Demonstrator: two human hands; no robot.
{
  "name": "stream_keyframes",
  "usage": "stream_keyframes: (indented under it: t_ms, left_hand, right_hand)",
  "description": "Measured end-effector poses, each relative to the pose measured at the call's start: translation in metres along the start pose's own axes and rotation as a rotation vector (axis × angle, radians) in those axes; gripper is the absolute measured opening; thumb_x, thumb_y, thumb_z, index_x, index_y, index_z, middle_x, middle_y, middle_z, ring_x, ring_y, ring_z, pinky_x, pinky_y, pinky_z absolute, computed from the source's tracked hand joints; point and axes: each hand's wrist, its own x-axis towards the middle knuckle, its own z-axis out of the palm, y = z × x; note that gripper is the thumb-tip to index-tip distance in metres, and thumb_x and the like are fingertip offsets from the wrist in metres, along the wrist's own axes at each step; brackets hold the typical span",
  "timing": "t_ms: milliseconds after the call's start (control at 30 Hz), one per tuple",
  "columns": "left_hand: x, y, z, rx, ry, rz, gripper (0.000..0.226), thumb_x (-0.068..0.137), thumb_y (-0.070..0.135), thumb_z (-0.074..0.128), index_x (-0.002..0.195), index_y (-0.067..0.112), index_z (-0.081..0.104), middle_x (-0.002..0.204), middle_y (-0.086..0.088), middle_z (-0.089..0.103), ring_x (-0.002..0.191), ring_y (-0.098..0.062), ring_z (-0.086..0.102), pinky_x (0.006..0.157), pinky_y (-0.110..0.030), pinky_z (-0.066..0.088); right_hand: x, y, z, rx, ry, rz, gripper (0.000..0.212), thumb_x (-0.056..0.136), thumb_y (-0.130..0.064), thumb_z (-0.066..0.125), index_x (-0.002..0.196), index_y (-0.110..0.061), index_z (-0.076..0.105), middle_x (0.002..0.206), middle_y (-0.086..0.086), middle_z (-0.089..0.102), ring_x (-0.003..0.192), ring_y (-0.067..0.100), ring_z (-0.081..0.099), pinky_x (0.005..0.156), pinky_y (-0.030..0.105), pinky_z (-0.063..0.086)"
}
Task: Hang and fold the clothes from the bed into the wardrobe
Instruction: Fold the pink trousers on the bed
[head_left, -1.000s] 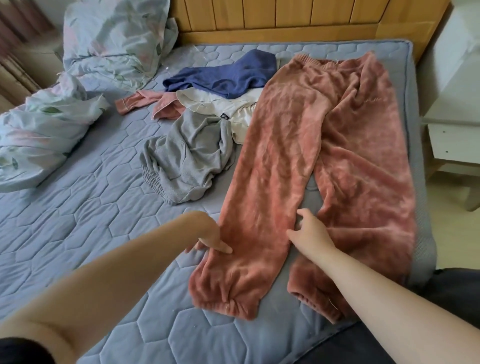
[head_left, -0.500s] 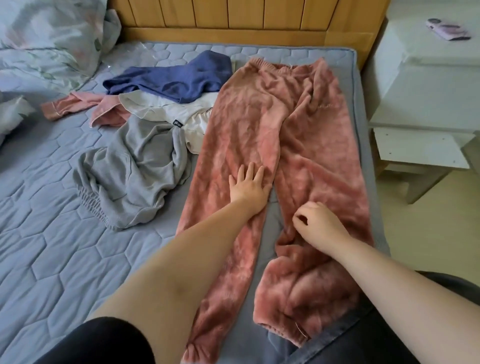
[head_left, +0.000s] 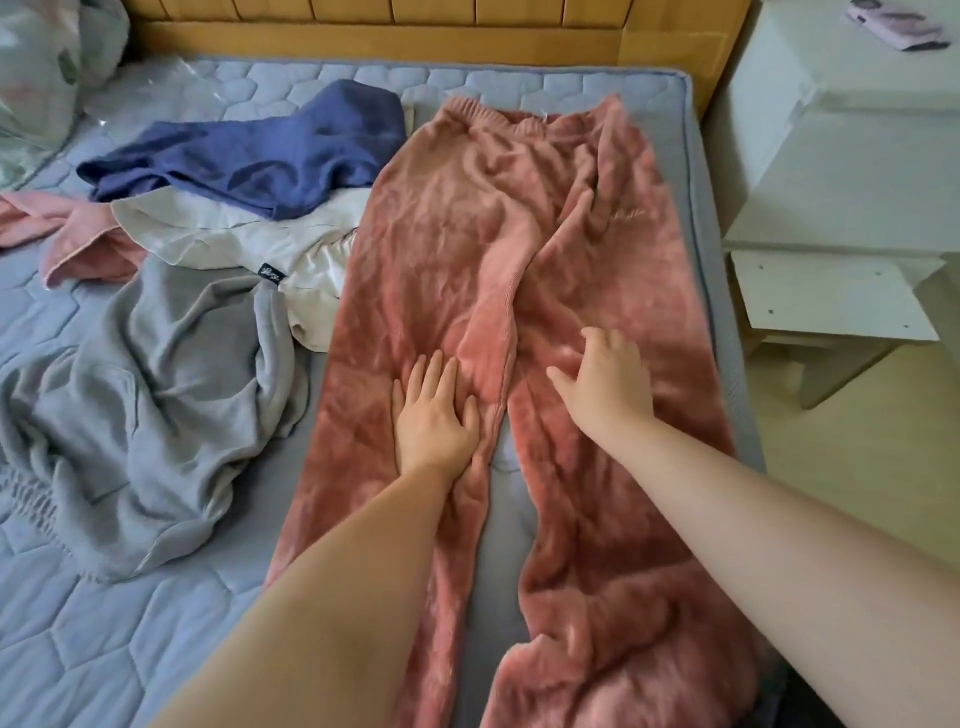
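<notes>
The room is bright with soft daylight. There are no hard shadows, only faint ones under the arms (head_left: 337, 597) and in the folds of the grey top (head_left: 156, 405). The white table (head_left: 831, 156) on the right is so bright that its edges almost wash out. The quilt (head_left: 47, 67) at top left looks pale and hazy. The picture is a little fuzzy all over. The right hand (head_left: 608, 384) is smeared at the fingers; the left hand (head_left: 434, 421) is clearer. The wide lens bends the headboard (head_left: 415, 36) and makes the arms look huge.
</notes>
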Motion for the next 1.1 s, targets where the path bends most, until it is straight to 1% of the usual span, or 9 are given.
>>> stream_keyframes:
  t_ms: [167,300,500,633,700,833,900,1000,1100]
  left_hand:
    - [0.001,0.001,-0.002,0.021,-0.011,0.005,0.071,0.085,0.054,0.024,0.14,0.015,0.046,0.151,-0.003,0.038,0.143,-0.022,0.023,0.116,-0.045,0.014]
    - [0.001,0.003,-0.005,0.017,0.006,0.004,0.07,0.084,0.052,0.026,0.137,0.014,0.05,0.148,-0.005,0.042,0.141,-0.024,0.028,0.116,-0.045,0.017]
    - [0.002,0.005,-0.005,0.019,0.0,0.0,0.069,0.084,0.051,0.027,0.136,0.012,0.051,0.148,-0.006,0.042,0.141,-0.026,0.029,0.115,-0.048,0.018]
    - [0.001,0.006,-0.005,0.023,0.0,-0.001,0.069,0.083,0.05,0.028,0.135,0.011,0.053,0.146,-0.007,0.044,0.14,-0.027,0.03,0.115,-0.047,0.018]
    - [0.001,0.007,-0.006,0.02,-0.001,-0.002,0.069,0.083,0.049,0.028,0.135,0.011,0.053,0.146,-0.007,0.045,0.14,-0.027,0.031,0.115,-0.047,0.018]
    - [0.001,0.006,-0.006,0.027,-0.009,0.002,0.068,0.083,0.048,0.028,0.135,0.011,0.053,0.146,-0.007,0.045,0.14,-0.027,0.032,0.115,-0.048,0.018]
    - [0.002,0.005,-0.005,0.03,-0.008,0.002,0.068,0.083,0.047,0.029,0.134,0.011,0.053,0.145,-0.007,0.045,0.139,-0.027,0.032,0.114,-0.048,0.019]
    - [0.002,0.004,-0.004,0.028,-0.004,0.007,0.067,0.082,0.046,0.03,0.133,0.01,0.054,0.145,-0.008,0.046,0.139,-0.028,0.034,0.113,-0.049,0.02]
    - [0.003,0.004,-0.004,0.035,-0.004,0.009,0.067,0.081,0.045,0.031,0.133,0.01,0.055,0.144,-0.009,0.047,0.138,-0.029,0.035,0.113,-0.05,0.021]
  right_hand:
    - [0.023,0.01,0.015,-0.183,-0.168,-0.062,0.016,0.095,-0.024,0.051,0.103,-0.015,0.061,0.112,0.008,0.061,0.109,0.03,0.051,0.086,0.036,0.039]
    - [0.016,0.066,-0.004,-0.144,0.115,0.021,0.004,0.079,-0.004,0.059,0.082,-0.004,0.061,0.086,0.018,0.064,0.083,0.039,0.06,0.068,0.04,0.043]
    - [0.01,0.097,-0.014,0.062,0.182,0.122,0.005,0.078,-0.006,0.059,0.076,-0.002,0.059,0.084,0.019,0.058,0.085,0.039,0.055,0.07,0.043,0.045]
    - [0.013,0.062,-0.01,0.322,0.355,0.067,0.036,0.079,-0.023,0.069,0.108,-0.003,0.058,0.107,0.015,0.058,0.106,0.034,0.052,0.089,0.041,0.043]
    - [0.01,0.051,-0.006,0.177,0.096,0.006,0.045,0.078,-0.027,0.07,0.115,-0.008,0.052,0.115,0.012,0.054,0.114,0.032,0.048,0.09,0.044,0.044]
    - [0.022,0.039,-0.019,-0.319,-0.243,-0.118,0.016,0.08,-0.017,0.057,0.096,-0.017,0.06,0.107,0.006,0.062,0.105,0.03,0.057,0.074,0.032,0.042]
    - [0.034,0.035,-0.027,-0.317,-0.159,-0.197,0.024,0.078,-0.016,0.056,0.099,-0.019,0.067,0.108,0.007,0.061,0.103,0.03,0.055,0.079,0.034,0.042]
    - [0.026,0.038,-0.029,0.033,0.26,-0.216,0.034,0.074,-0.007,0.057,0.106,-0.009,0.067,0.106,0.014,0.058,0.097,0.035,0.054,0.081,0.042,0.045]
    - [-0.004,0.053,-0.007,0.037,0.01,-0.213,0.034,0.086,-0.019,0.058,0.116,-0.006,0.063,0.122,0.018,0.055,0.115,0.035,0.051,0.098,0.04,0.04]
